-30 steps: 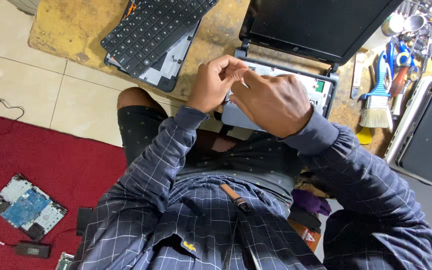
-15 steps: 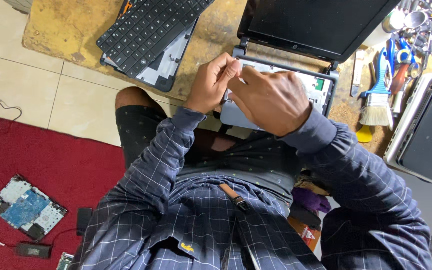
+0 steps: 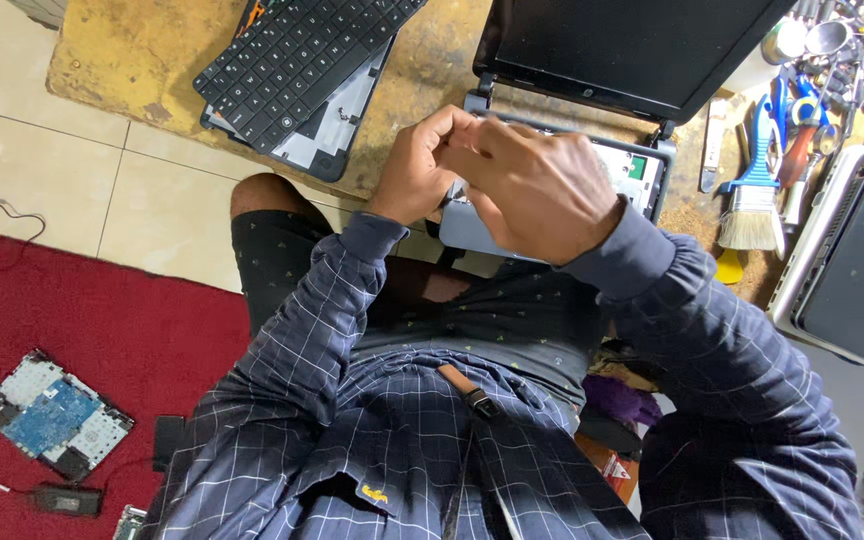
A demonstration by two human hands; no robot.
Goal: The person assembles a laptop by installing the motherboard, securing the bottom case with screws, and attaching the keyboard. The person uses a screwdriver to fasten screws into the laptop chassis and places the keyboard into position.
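Over the opened laptop base (image 3: 642, 170) on the worn wooden bench (image 3: 132, 60), my left hand (image 3: 422, 165) and right hand (image 3: 542, 190) are drawn together, fingertips meeting just above the pale inner frame; the fingers are curled as if pinching something small, but I cannot tell what, since my right hand covers it. The dark screen (image 3: 632, 45) stands tilted back behind them, with a small pale mark on its lower bezel. I count one detached black keyboard (image 3: 297, 55) lying on a grey cover to the left, one blue-handled brush (image 3: 757, 190) to the right, one closed dark laptop (image 3: 857, 270) at the bench's right edge, and one blue circuit board (image 3: 52, 420) on the red mat (image 3: 82, 310) by the floor tiles. Compared with half a second ago, my hands have stayed over the same spot, the left fingers curled a little tighter.
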